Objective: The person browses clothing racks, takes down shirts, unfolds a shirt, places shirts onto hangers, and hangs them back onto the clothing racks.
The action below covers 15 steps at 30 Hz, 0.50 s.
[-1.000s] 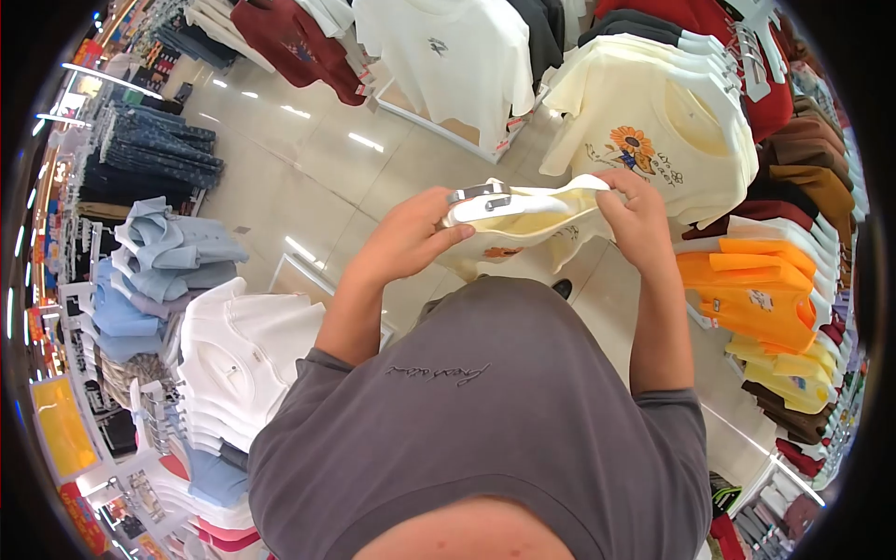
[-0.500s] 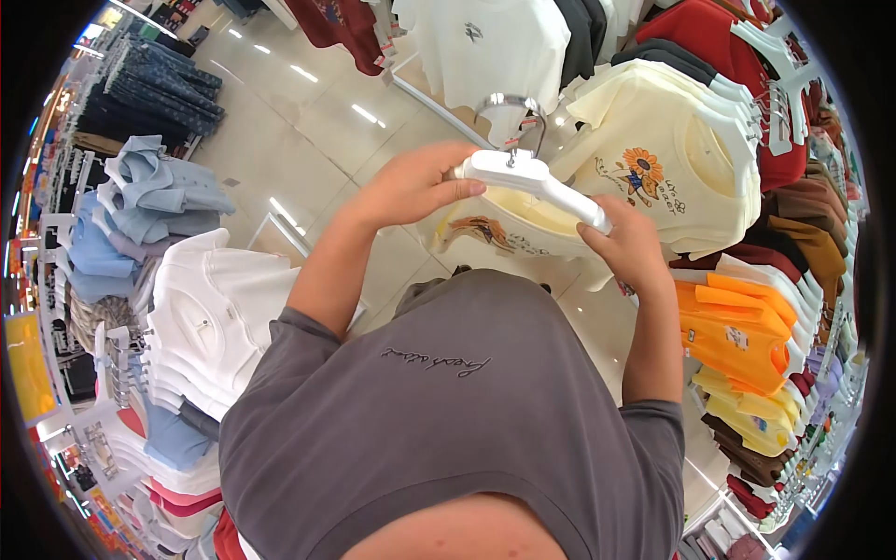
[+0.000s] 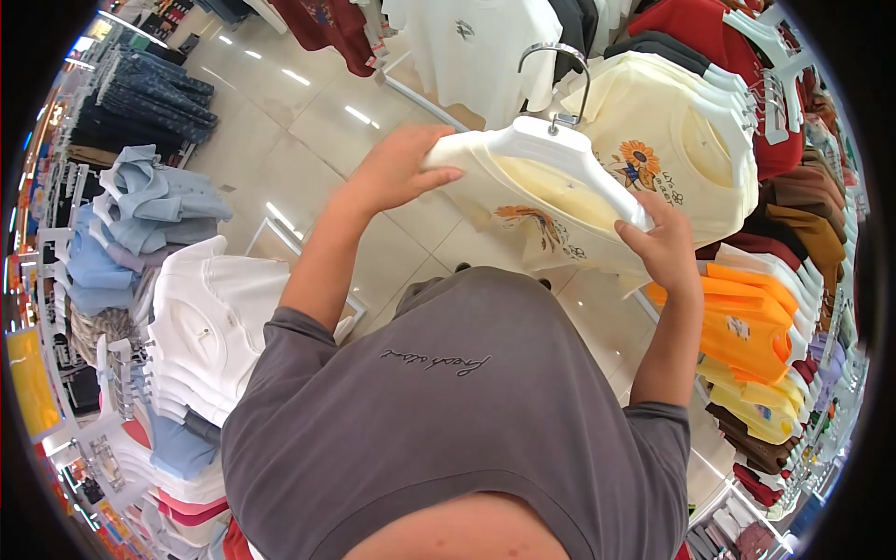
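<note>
In front of my chest is a cream T-shirt (image 3: 481, 182) with an orange flower print, on a white hanger (image 3: 555, 145) whose metal hook points up. My left hand (image 3: 401, 168) is closed on the shirt's shoulder, the thumb in front and the other fingers mostly hidden behind. At the other side, my right hand (image 3: 667, 247) pinches the bare lower end of the hanger. The shirt's collar droops below the hanger bar there. Just behind, matching cream T-shirts (image 3: 686, 140) hang on a rack.
White T-shirts (image 3: 210, 322) and light blue shirts (image 3: 154, 201) hang at the left. Orange shirts (image 3: 737, 322) and yellow shirts (image 3: 756, 401) hang at the right. A white T-shirt (image 3: 467, 61) hangs ahead, above the shiny tiled floor (image 3: 308, 121).
The hanger has moved up and to the right. My left hand now holds the shirt's shoulder, which covers the hanger's left end. My right hand has shifted right with its end.
</note>
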Each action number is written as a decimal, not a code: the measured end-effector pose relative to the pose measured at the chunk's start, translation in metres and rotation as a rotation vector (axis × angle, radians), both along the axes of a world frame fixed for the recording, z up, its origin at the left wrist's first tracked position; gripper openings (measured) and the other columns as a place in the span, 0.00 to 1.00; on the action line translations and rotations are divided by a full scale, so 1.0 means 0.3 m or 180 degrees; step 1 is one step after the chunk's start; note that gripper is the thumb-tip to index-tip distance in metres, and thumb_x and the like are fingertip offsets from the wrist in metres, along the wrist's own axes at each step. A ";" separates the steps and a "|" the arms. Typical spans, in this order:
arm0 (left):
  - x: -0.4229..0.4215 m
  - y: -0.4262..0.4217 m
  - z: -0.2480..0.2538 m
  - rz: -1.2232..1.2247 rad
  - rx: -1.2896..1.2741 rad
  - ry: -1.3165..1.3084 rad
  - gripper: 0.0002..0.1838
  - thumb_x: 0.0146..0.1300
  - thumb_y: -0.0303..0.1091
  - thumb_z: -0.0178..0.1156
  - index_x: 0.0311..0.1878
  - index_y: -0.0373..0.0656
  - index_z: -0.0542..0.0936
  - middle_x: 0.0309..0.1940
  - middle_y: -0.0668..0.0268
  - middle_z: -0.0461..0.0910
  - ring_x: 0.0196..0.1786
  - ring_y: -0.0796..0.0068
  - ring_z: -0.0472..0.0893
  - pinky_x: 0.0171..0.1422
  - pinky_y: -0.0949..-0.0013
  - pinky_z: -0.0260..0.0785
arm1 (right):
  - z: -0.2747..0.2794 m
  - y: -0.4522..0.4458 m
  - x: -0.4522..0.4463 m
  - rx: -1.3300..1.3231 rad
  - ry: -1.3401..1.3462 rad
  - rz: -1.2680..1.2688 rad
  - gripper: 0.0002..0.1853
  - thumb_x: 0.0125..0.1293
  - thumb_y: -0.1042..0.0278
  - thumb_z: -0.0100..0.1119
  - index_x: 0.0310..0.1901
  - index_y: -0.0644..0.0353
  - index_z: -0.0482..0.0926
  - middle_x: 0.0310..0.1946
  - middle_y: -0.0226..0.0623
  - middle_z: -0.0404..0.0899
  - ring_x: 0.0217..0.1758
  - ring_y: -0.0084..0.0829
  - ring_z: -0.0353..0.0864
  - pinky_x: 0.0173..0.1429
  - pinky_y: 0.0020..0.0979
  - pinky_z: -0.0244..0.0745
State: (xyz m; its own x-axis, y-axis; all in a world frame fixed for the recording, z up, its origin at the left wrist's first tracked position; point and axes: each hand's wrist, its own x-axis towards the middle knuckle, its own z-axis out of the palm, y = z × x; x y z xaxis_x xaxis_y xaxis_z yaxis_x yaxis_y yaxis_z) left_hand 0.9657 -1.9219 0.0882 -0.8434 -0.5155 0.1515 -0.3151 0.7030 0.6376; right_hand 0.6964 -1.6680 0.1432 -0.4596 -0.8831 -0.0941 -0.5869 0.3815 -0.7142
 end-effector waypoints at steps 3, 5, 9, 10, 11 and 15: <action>-0.014 0.007 -0.013 0.0108 0.0301 -0.0085 0.22 0.60 0.44 0.64 0.53 0.40 0.78 0.47 0.56 0.80 0.51 0.55 0.78 0.55 0.58 0.70 | 0.000 0.013 -0.002 -0.0082 0.0007 0.0018 0.19 0.57 0.67 0.64 0.50 0.64 0.80 0.33 0.38 0.82 0.33 0.29 0.78 0.42 0.30 0.74; -0.021 0.017 -0.016 0.0086 0.0310 0.0004 0.21 0.59 0.42 0.64 0.52 0.41 0.78 0.46 0.56 0.80 0.50 0.54 0.78 0.54 0.58 0.70 | 0.000 0.025 0.001 -0.0044 0.0079 -0.0016 0.19 0.58 0.66 0.64 0.50 0.63 0.79 0.34 0.40 0.82 0.35 0.31 0.79 0.44 0.31 0.74; -0.036 0.054 -0.001 -0.0064 0.0053 0.0089 0.20 0.56 0.38 0.67 0.51 0.42 0.79 0.43 0.58 0.81 0.45 0.58 0.80 0.52 0.62 0.72 | 0.002 0.033 0.018 -0.0013 -0.0085 -0.0159 0.19 0.59 0.65 0.64 0.51 0.64 0.79 0.38 0.41 0.83 0.38 0.34 0.80 0.47 0.32 0.74; -0.042 0.064 0.001 -0.0145 0.0032 0.0089 0.20 0.56 0.38 0.67 0.51 0.42 0.79 0.43 0.58 0.81 0.45 0.58 0.80 0.52 0.62 0.72 | -0.007 0.032 0.023 -0.0133 -0.0189 -0.0042 0.19 0.60 0.64 0.64 0.51 0.64 0.79 0.39 0.42 0.83 0.39 0.35 0.80 0.48 0.33 0.74; -0.047 0.075 0.000 -0.0199 -0.0024 0.0152 0.19 0.55 0.36 0.68 0.51 0.42 0.80 0.42 0.59 0.81 0.45 0.58 0.81 0.51 0.63 0.72 | -0.011 0.035 0.030 -0.0253 -0.0289 0.0080 0.20 0.61 0.63 0.64 0.52 0.64 0.79 0.40 0.42 0.83 0.40 0.36 0.80 0.49 0.33 0.74; -0.078 0.102 0.012 -0.0455 -0.0174 0.0404 0.19 0.54 0.31 0.70 0.50 0.42 0.80 0.41 0.59 0.81 0.43 0.59 0.81 0.50 0.63 0.72 | 0.026 0.046 0.046 0.0076 -0.0352 0.0125 0.18 0.61 0.63 0.64 0.50 0.63 0.79 0.40 0.43 0.82 0.41 0.39 0.79 0.49 0.35 0.73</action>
